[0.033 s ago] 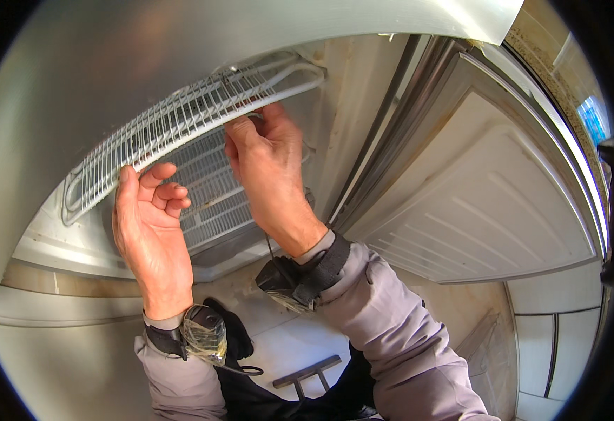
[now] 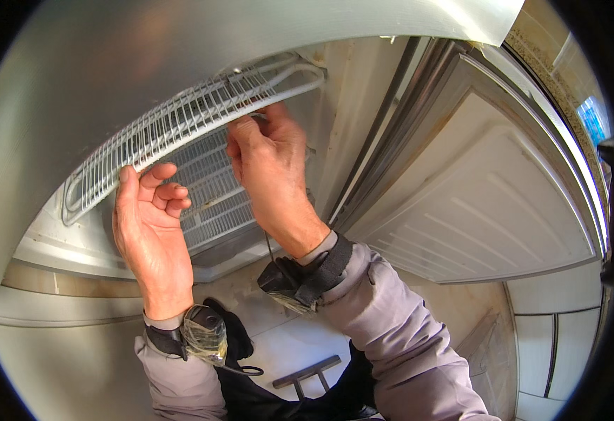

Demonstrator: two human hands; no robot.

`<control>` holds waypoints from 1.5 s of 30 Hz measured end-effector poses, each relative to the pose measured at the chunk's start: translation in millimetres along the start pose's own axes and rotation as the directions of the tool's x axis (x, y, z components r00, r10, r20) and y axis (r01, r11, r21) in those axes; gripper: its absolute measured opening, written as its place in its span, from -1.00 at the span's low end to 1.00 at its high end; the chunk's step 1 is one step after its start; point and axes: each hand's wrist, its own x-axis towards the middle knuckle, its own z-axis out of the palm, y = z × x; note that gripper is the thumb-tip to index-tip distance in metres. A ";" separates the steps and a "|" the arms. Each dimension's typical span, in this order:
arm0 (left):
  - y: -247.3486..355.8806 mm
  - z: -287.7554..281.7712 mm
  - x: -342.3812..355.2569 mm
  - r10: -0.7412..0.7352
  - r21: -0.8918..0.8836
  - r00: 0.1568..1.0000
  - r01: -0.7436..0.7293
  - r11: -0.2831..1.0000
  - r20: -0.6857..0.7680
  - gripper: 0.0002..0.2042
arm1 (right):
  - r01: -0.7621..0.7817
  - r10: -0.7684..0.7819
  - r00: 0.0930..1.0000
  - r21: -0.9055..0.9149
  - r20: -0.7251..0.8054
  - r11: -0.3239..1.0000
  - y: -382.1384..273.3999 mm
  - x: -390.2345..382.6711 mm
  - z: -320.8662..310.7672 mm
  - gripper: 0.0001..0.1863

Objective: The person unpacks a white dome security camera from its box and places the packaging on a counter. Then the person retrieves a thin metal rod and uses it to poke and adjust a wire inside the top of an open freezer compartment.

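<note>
A white wire rack (image 2: 187, 116) with a looped tube along its rim slants across the inside of a freezer cabinet. My left hand (image 2: 154, 235) is palm up under its front edge, the thumb tip against the rim. The other fingers of that hand are half bent and apart. Farther right, my right hand (image 2: 273, 168) is at the underside of the same rim, thumb and fingers pinched together. Its fingertips are partly hidden by the rim, and what is between them is too small to make out. A second wire rack (image 2: 215, 193) shows lower down, behind my hands.
On the right the white-lined freezer door (image 2: 482, 189) hangs open. A large smooth silvery panel (image 2: 96, 77) curves across the upper left. Taped devices are strapped to both wrists, with a dark cable (image 2: 251, 370) by the left one. A dark bar-shaped frame (image 2: 307, 372) is low down.
My right hand has shifted very slightly to the right at the rim. My left hand and the racks look the same.
</note>
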 end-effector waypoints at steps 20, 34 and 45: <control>-0.1 -1.8 0.2 -0.003 0.004 1.000 0.003 1.000 -0.005 -0.68 | 0.120 -0.116 0.991 -0.072 0.059 0.990 22.9 6.8 -11.5 -0.88; 0.2 -3.4 -0.1 -0.004 -0.005 1.000 0.004 1.000 -0.003 -0.67 | 0.127 -0.119 0.988 -0.083 0.095 0.988 20.8 6.1 -18.9 -0.85; -0.3 -3.7 0.4 0.000 -0.009 1.000 0.000 1.000 -0.002 -0.67 | 0.102 -0.098 0.992 -0.054 0.077 0.993 23.9 6.0 -17.1 -0.85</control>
